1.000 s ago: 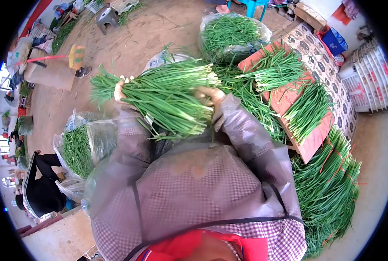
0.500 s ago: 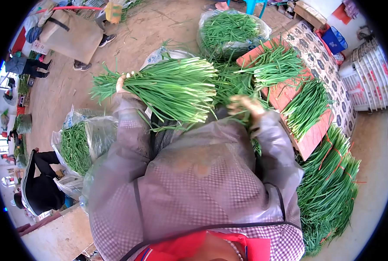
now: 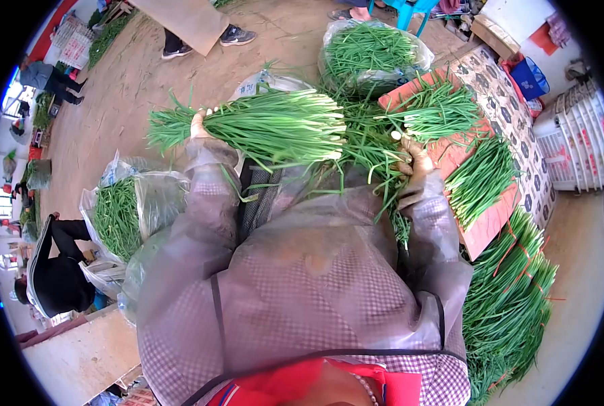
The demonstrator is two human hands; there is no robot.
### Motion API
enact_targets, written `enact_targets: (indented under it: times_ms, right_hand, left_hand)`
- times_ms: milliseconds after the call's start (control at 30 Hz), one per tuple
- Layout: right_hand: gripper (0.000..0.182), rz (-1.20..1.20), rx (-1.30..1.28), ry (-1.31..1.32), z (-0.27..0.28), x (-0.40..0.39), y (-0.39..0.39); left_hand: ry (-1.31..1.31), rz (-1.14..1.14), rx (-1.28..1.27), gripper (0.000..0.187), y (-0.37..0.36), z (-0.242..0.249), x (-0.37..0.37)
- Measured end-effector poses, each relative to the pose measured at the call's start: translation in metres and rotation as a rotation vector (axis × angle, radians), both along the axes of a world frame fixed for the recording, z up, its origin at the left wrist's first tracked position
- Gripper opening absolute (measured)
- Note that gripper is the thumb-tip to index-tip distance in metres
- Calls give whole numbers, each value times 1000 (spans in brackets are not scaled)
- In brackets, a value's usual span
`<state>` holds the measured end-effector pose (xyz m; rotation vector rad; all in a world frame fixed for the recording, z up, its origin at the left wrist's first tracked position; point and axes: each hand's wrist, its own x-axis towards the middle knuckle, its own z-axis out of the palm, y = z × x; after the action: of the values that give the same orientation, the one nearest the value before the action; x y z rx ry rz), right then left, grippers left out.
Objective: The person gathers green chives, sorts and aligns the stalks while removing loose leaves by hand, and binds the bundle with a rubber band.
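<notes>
My left hand (image 3: 199, 126) is closed around the leafy end of a thick bunch of garlic chives (image 3: 281, 128), whose pale cut ends point right. At the left edge of a red board (image 3: 444, 157), my right hand (image 3: 417, 159) has its fingers apart, close to loose chives (image 3: 373, 139) heaped between the board and my lap. I make out nothing held in it. On the board lie two piles of chives, an upper pile (image 3: 440, 111) near my right fingertips and a lower pile (image 3: 481, 176).
A plastic bag of chives (image 3: 369, 54) stands beyond the board, and another bag of greens (image 3: 117, 220) is at left. Tied chive bundles (image 3: 508, 311) lie at right, below stacked white crates (image 3: 572, 135). A person (image 3: 61, 271) bends at far left; another's shoes (image 3: 237, 35) show above.
My right hand has moved right, from above the loose chives to the board's edge. My left hand still holds the bunch. The person with the brown apron has shifted right in view.
</notes>
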<state>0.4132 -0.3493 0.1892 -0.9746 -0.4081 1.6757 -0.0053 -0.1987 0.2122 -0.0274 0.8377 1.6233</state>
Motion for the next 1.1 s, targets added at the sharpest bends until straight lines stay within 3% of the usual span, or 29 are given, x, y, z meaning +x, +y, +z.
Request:
enact_targets:
  times_ms: [33,100,133,167,200,233,300,333,400,433,500,567,633,700,733,767,833,900,967,1033,1067,1100]
  right_hand:
    - [23,-12,53,-21,19,-4,-2]
    - [29,208,149,-254,49,-34,-5]
    - [35,385,260,-442,53,-49,3]
    - [52,335,669,-896,47,-75,8]
    - [60,374,655,-1169,52,-93,9]
    - [60,580,527,-1431,75,-111,16]
    - [49,663,616,-1573,81,-135,21]
    - [49,669,628,-1569,71,-136,21]
    - [37,430,632,-1209,44,-133,18]
    - [27,285,513,-1064,53,-130,9]
    - [23,292,480,-706,46,-105,4]
    - [16,415,387,-643,50,-60,-7]
    - [15,242,190,-417,41,-23,-27]
    - [19,61,162,-144,32,0,-42]
    - [23,111,170,-326,34,5,-47]
    - [28,404,91,-443,34,12,-41]
    - [47,626,347,-808,26,-18,-34]
    - [72,590,434,-846,9,-60,-28]
    - [76,206,692,-1006,-14,-110,-14]
    - [68,149,432,-552,-8,-147,3]
    - [58,140,111,-116,42,-163,-1]
    - [51,250,60,-95,45,-161,4]
  left_hand:
    - [-3,-1,-1,14,-1,1,3]
    - [-34,-58,64,14,-4,5,9]
    - [-33,-63,65,14,-4,6,10]
    - [-39,-89,58,14,-4,6,12]
    - [-45,-111,49,13,-4,6,12]
    - [-43,-108,51,13,-6,10,15]
    - [-82,-80,-17,12,-11,18,19]
    - [-126,-63,26,12,-12,14,16]
    - [-77,-32,-14,12,-11,15,12]
    - [-33,-16,-56,11,-11,17,11]
    - [-28,-34,-5,12,-11,11,6]
    - [-17,-18,-1,12,-11,8,6]
    - [-41,-11,-1,12,-9,3,3]
    - [-64,-5,-3,12,-9,1,3]
    - [-55,-9,-20,13,-10,2,4]
    - [-45,-16,-35,14,-11,3,5]
    - [-61,-52,-11,15,-13,0,6]
    - [-77,-86,19,16,-12,-3,7]
    - [-68,-50,-15,17,-11,-4,8]
    - [-56,-29,-22,17,-14,0,9]
    - [-30,-73,-9,17,-15,-1,6]
    - [-6,-118,5,18,-15,-2,3]
